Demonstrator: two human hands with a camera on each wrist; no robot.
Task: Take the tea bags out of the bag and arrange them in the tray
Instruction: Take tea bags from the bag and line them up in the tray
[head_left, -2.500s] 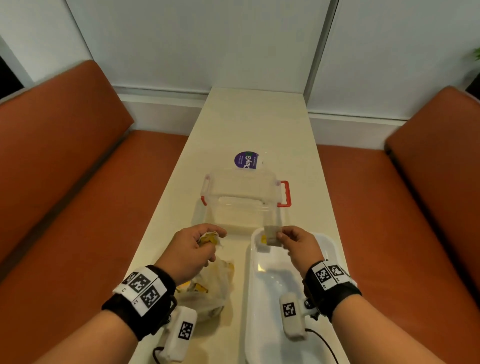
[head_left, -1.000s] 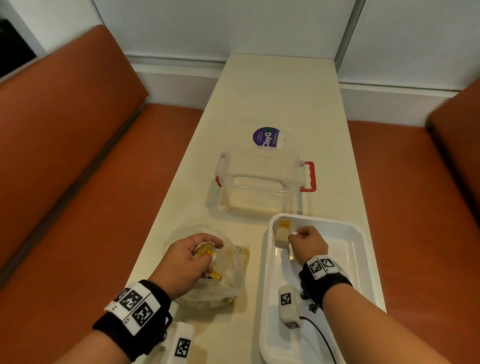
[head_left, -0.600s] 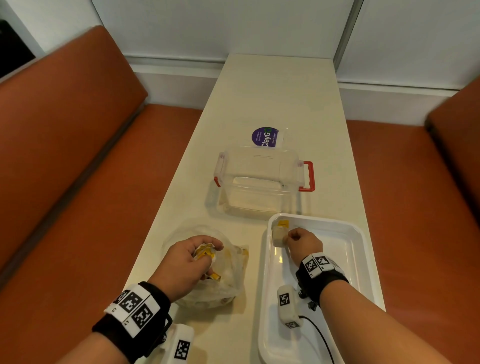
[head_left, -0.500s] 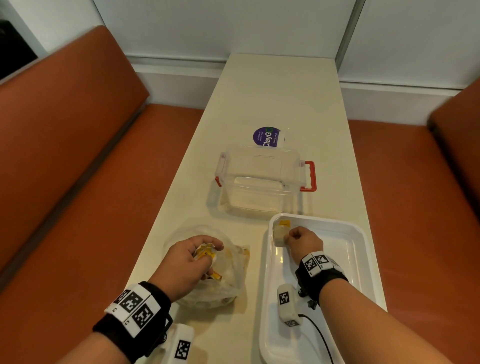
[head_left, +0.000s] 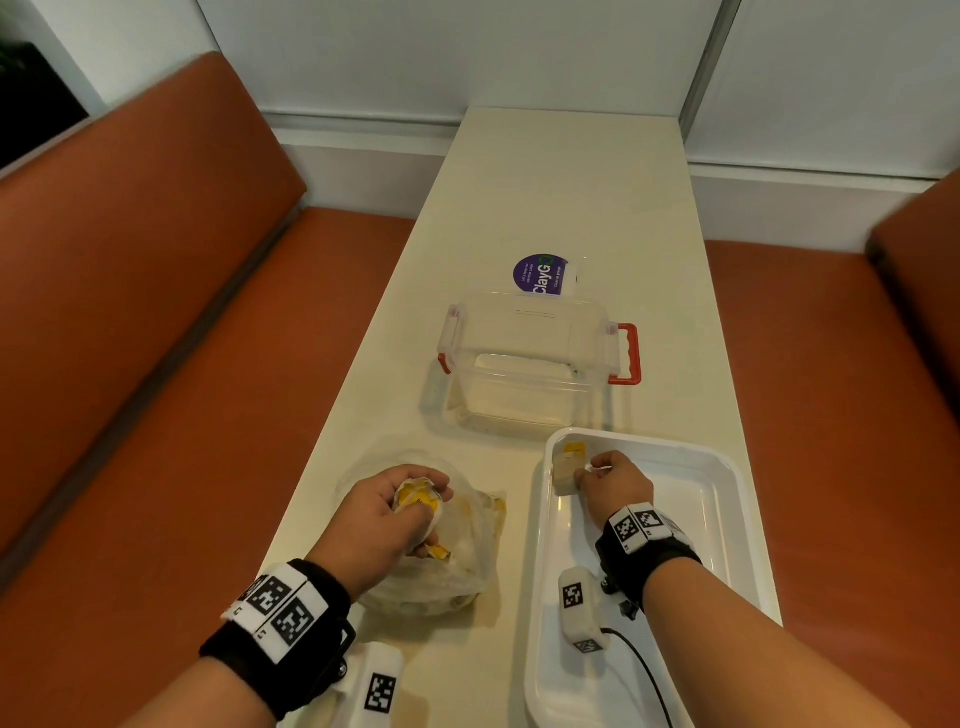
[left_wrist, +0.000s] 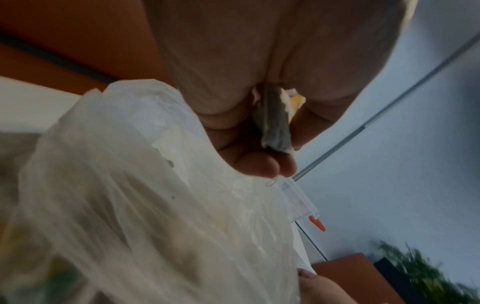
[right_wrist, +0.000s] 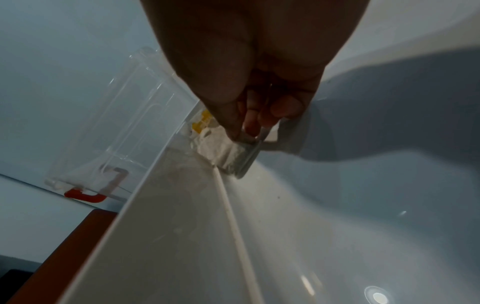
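White tray (head_left: 722, 499) now holds first tea bag (head_left: 566, 470), lowered to eleven-o'clock corner; right hand (head_left: 615, 480) grip pinching it. Left hand (head_left: 382, 512) grip clutches next tea bags (head_left: 415, 501) over plastic bag (head_left: 467, 561) at nine o'clock.

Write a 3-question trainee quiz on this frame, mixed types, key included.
1. True or false: the right hand holds a tea bag at the near right corner of the white tray.
2. What does the left hand grip? A) the clear box's red handle B) tea bags over the plastic bag C) nothing
3. Fill in: the clear box sits on the table just ____ the tray.

Key: 1 false, far left corner; 2 B; 3 beyond
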